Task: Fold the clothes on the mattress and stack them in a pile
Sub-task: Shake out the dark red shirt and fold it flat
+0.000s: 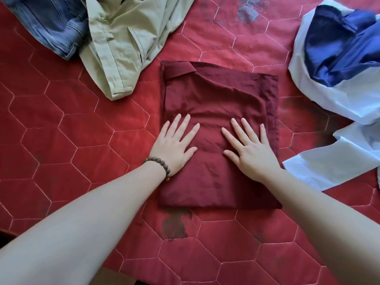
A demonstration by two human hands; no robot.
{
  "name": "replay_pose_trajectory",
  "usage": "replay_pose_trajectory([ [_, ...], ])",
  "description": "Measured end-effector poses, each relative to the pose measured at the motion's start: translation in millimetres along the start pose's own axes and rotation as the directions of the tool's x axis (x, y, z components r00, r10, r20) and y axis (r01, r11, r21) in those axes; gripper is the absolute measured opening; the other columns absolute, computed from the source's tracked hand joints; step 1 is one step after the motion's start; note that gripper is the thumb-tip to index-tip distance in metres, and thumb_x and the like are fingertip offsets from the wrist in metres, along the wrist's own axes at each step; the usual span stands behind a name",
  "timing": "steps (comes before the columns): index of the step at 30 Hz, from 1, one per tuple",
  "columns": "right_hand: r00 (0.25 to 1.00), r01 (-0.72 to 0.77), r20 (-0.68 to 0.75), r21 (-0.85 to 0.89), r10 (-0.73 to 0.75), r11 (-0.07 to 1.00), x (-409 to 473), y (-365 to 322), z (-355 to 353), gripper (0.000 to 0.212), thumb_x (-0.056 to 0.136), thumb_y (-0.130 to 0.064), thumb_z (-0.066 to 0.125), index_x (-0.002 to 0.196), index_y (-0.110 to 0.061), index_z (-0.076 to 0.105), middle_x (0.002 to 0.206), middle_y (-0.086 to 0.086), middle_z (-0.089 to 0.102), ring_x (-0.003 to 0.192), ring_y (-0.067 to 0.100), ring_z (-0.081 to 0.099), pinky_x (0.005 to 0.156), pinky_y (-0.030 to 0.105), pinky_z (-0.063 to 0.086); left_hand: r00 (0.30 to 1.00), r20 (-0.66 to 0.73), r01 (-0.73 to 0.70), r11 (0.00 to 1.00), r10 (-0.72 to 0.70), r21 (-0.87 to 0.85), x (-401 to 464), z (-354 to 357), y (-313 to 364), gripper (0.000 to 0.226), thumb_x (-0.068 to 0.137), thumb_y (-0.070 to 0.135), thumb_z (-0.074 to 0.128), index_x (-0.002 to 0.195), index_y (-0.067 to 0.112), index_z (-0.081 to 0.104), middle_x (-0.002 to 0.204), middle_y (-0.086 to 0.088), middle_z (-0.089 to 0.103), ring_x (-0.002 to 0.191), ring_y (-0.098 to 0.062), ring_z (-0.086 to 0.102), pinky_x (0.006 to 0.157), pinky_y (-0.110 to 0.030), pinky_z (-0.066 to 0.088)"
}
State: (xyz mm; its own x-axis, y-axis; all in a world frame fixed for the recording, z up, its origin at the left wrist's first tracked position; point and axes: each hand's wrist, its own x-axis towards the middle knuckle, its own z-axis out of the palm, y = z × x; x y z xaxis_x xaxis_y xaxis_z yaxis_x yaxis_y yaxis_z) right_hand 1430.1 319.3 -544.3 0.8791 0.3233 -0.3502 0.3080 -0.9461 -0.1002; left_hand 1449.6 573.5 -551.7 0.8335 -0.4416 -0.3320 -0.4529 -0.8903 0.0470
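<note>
A dark maroon garment (218, 95) lies folded into a rectangle in the middle of the red quilted mattress (61, 140). My left hand (174, 145), with a bead bracelet on its wrist, presses flat on the garment's left side with straight, spread fingers. On the garment's right side my right hand (248, 147) lies flat too, fingers spread. Neither hand holds anything.
Unfolded beige trousers (127, 42) lie at the back, left of centre, beside blue jeans (53, 23) in the far left corner. A crumpled white and blue garment (339, 83) lies at the right edge. Dark stains mark the mattress cover near its front.
</note>
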Motion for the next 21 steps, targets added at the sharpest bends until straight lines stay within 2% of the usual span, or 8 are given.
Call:
replay_pose_trajectory([
  [2, 0.998, 0.032, -0.053, 0.036, -0.03, 0.999, -4.8, 8.0, -4.2, 0.057, 0.099, -0.055, 0.023, 0.152, -0.034, 0.019, 0.162, -0.001, 0.011, 0.149, 0.021, 0.007, 0.118, 0.054, 0.004, 0.999, -0.041, 0.01, 0.997, -0.013, -0.079, -2.9, 0.0, 0.8, 0.063, 0.099, 0.05, 0.019, 0.154, 0.024, 0.006, 0.162, -0.007, -0.001, 0.149, -0.025, -0.003, 0.121, -0.042, 0.004],
  [4, 0.986, 0.085, -0.142, 0.018, -0.082, 0.996, -18.7, 28.1, -8.0, 0.056, 0.098, -0.028, 0.039, 0.152, -0.03, 0.024, 0.16, 0.002, 0.018, 0.148, 0.023, 0.016, 0.117, 0.054, 0.012, 0.991, -0.131, -0.015, 0.99, -0.004, -0.144, -8.4, -4.2, -8.8, 0.054, 0.101, 0.032, 0.032, 0.152, 0.017, 0.023, 0.16, -0.009, 0.016, 0.148, -0.026, 0.01, 0.12, -0.044, 0.01],
  [7, 0.986, 0.081, -0.142, -0.069, -0.09, 0.994, -47.8, 73.9, -16.0, 0.096, 0.072, 0.008, 0.057, 0.153, -0.028, 0.02, 0.16, 0.004, 0.017, 0.147, 0.025, 0.017, 0.116, 0.055, 0.016, 0.966, -0.243, -0.1, 0.994, 0.085, -0.049, -22.4, -7.9, -42.8, 0.063, 0.082, 0.0, 0.042, 0.145, 0.012, 0.041, 0.153, -0.012, 0.033, 0.143, -0.034, 0.026, 0.116, -0.052, 0.022],
  [11, 0.971, 0.221, -0.045, -0.203, -0.235, 0.954, -62.4, 96.6, -20.6, 0.088, 0.078, 0.004, 0.057, 0.152, -0.029, 0.021, 0.159, 0.005, 0.019, 0.145, 0.028, 0.022, 0.115, 0.058, 0.017, 0.917, -0.217, -0.306, 0.94, 0.334, 0.152, -33.3, -5.7, -69.5, 0.066, 0.082, -0.004, 0.03, 0.144, 0.013, 0.041, 0.151, -0.011, 0.037, 0.139, -0.037, 0.034, 0.113, -0.053, 0.028],
  [15, 0.878, 0.476, 0.164, -0.199, -0.45, 0.857, -45.4, 77.4, -30.4, 0.086, 0.069, -0.001, 0.037, 0.15, -0.027, 0.03, 0.159, 0.003, 0.021, 0.144, 0.028, 0.022, 0.117, 0.054, 0.016, 0.77, -0.02, -0.627, 0.762, 0.638, 0.164, -24.8, -13.6, -63.2, 0.071, 0.076, 0.011, 0.055, 0.146, 0.015, 0.04, 0.153, -0.008, 0.034, 0.142, -0.03, 0.029, 0.116, -0.047, 0.024],
  [18, 0.842, 0.451, 0.313, 0.039, -0.439, 0.892, -36.9, 70.4, -35.0, 0.092, 0.068, 0.007, 0.048, 0.148, -0.033, 0.026, 0.157, -0.009, 0.011, 0.147, 0.018, 0.005, 0.12, 0.038, -0.001, 0.759, 0.03, -0.647, 0.758, 0.651, -0.079, -25.5, -20.5, -51.6, 0.064, 0.073, 0.012, 0.065, 0.136, 0.012, 0.054, 0.145, -0.009, 0.046, 0.137, -0.027, 0.039, 0.113, -0.045, 0.031],
  [20, 0.891, 0.256, 0.265, 0.373, -0.368, 0.892, -33.3, 73.5, -41.9, 0.083, 0.072, 0.014, 0.049, 0.139, -0.036, 0.047, 0.151, -0.013, 0.033, 0.143, 0.005, 0.025, 0.119, 0.024, 0.008, 0.895, -0.011, -0.391, 0.775, 0.445, -0.496, -25.6, -30.3, -48.5, 0.046, 0.079, 0.018, 0.048, 0.121, 0.011, 0.066, 0.129, -0.005, 0.062, 0.125, -0.019, 0.053, 0.11, -0.037, 0.038],
  [21, 0.934, 0.09, 0.244, 0.549, -0.262, 0.831, -27.9, 77.4, -48.1, 0.072, 0.077, 0.013, 0.05, 0.127, -0.038, 0.059, 0.14, -0.012, 0.051, 0.131, -0.002, 0.043, 0.113, 0.016, 0.023, 0.957, 0.033, -0.185, 0.697, 0.287, -0.693, -20.1, -39.3, -47.9, 0.04, 0.083, 0.029, 0.044, 0.108, 0.011, 0.07, 0.109, -0.003, 0.07, 0.106, -0.012, 0.061, 0.099, -0.031, 0.047],
])
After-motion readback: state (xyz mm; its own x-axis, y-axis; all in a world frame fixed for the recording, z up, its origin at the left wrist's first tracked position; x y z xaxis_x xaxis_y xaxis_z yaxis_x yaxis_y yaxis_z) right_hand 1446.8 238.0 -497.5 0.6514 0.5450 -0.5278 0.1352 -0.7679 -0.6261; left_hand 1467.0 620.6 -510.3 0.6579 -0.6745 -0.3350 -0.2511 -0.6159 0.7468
